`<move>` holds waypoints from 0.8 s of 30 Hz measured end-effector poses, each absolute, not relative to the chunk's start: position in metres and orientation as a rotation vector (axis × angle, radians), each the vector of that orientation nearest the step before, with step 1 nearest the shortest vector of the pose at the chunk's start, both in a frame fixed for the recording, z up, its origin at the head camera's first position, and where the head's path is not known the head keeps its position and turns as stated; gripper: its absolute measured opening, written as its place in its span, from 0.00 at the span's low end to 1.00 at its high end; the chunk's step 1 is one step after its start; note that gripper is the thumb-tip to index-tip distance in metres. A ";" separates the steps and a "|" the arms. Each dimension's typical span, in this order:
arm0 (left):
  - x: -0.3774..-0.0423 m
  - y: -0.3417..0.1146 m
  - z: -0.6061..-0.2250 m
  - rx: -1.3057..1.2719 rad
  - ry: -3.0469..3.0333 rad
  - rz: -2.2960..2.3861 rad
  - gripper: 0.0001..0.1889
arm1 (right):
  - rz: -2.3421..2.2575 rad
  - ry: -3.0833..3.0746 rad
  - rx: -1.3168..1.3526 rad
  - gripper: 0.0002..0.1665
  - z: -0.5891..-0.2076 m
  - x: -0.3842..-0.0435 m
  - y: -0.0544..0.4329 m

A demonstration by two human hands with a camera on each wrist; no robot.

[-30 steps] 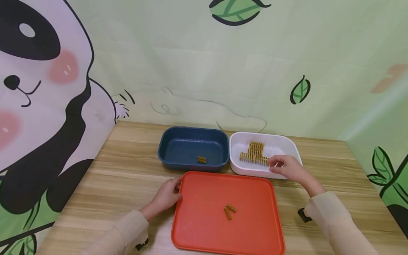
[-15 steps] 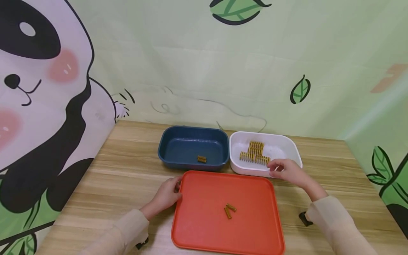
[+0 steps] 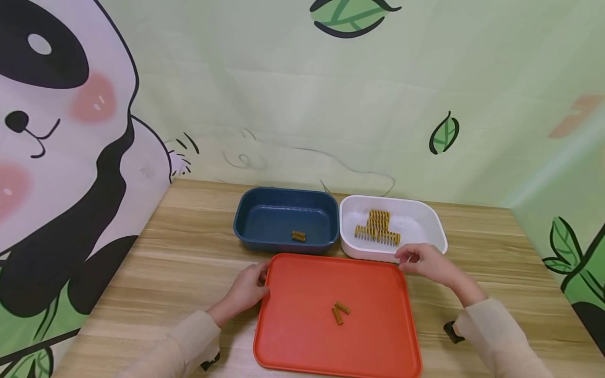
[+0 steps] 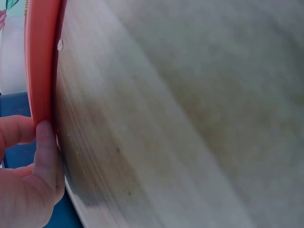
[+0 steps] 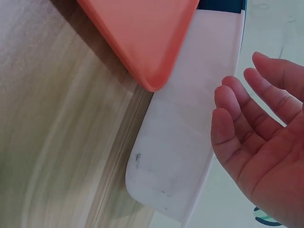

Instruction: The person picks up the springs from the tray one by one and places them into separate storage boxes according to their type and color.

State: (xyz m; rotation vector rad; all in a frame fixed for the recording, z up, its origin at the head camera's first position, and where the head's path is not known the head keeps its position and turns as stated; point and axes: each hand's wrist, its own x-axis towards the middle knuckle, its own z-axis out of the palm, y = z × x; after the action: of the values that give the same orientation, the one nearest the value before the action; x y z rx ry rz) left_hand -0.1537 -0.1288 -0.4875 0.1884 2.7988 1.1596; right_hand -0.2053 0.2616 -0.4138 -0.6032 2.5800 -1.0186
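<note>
My left hand (image 3: 247,287) pinches the left rim of the red tray (image 3: 302,341); in the left wrist view the fingers (image 4: 45,152) meet at the tray's edge. Two small gold springs (image 3: 342,308) lie close together on the tray. Over the front rim of the white box (image 3: 420,223), near the tray's far right corner, hovers my right hand (image 3: 425,260). Its fingers are loosely bent, and the right wrist view shows nothing in the palm. Several larger gold springs (image 3: 378,223) lie inside the white box.
Left of the white box stands a dark blue box (image 3: 269,226) with small gold springs (image 3: 299,236) near its front wall. Both boxes sit behind the tray on the wooden table (image 3: 198,220). A cartoon-printed backdrop (image 3: 283,105) rises behind the table.
My right hand has drawn back from the springs in the white box towards its front rim and the tray corner. My left hand and the springs have stayed in place.
</note>
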 end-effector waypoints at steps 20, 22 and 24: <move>-0.154 -0.129 -0.487 0.173 2.788 1.165 0.29 | -1.022 2.482 -0.613 0.13 -0.426 -0.198 0.262; -0.153 -0.129 -0.487 0.176 2.792 1.165 0.29 | -1.026 2.474 -0.620 0.13 -0.428 -0.197 0.263; -0.153 -0.129 -0.487 0.181 2.799 1.161 0.29 | -1.040 2.472 -0.624 0.13 -0.432 -0.196 0.264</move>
State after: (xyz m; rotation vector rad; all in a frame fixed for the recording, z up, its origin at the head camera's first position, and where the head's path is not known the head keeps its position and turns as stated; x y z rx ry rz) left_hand -0.1532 -0.1289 -0.4870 0.1811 2.7992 1.1611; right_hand -0.1960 0.2641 -0.4317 -0.6240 2.4721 -1.0396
